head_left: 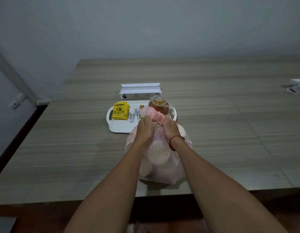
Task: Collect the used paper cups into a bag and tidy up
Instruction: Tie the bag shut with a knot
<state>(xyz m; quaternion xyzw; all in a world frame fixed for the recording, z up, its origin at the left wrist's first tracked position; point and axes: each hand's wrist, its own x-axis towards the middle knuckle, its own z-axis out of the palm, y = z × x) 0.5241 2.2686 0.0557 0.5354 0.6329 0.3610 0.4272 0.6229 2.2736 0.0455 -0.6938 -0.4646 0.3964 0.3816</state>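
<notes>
A thin pink plastic bag (160,158) stands bulging on the wooden table (61,148) near its front edge. Round pale shapes of paper cups (157,145) show faintly through its film. The bag's mouth is gathered into a bunch of pink ruffles (156,116) at the top. My left hand (145,127) grips the gathered neck from the left. My right hand (171,127), with a red string on the wrist, grips it from the right. Both hands are close together, fingers curled into the plastic.
Just behind the bag lies a white tray (119,127) holding yellow tea packets (121,111), several grey sachets (134,115) and a glass teapot (159,105) of amber tea. A white power strip (139,96) and a white box (140,88) sit beyond. A white object (297,86) is at the far right.
</notes>
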